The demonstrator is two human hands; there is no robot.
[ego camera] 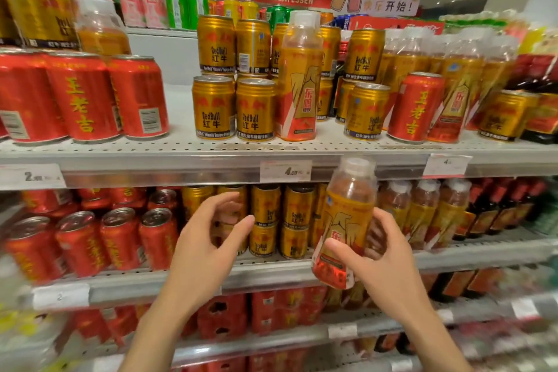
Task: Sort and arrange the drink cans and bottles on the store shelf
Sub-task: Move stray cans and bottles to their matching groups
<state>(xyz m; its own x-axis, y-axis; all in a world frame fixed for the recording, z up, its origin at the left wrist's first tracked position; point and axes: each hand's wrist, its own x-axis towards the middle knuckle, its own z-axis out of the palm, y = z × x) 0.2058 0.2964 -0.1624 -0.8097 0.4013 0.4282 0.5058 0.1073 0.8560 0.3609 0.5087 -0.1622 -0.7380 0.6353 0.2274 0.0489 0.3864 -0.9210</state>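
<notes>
right hand point(382, 263) grips an orange bottle point(344, 226) — left hand point(208, 238) open, empty.

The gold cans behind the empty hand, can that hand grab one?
Probably yes. The left hand is open and empty, its fingers right in front of the gold cans, with nothing between. The right hand holds the bottle.

both hands raised: left hand point(208, 238) open-fingered, right hand point(374, 254) gripping.
</notes>
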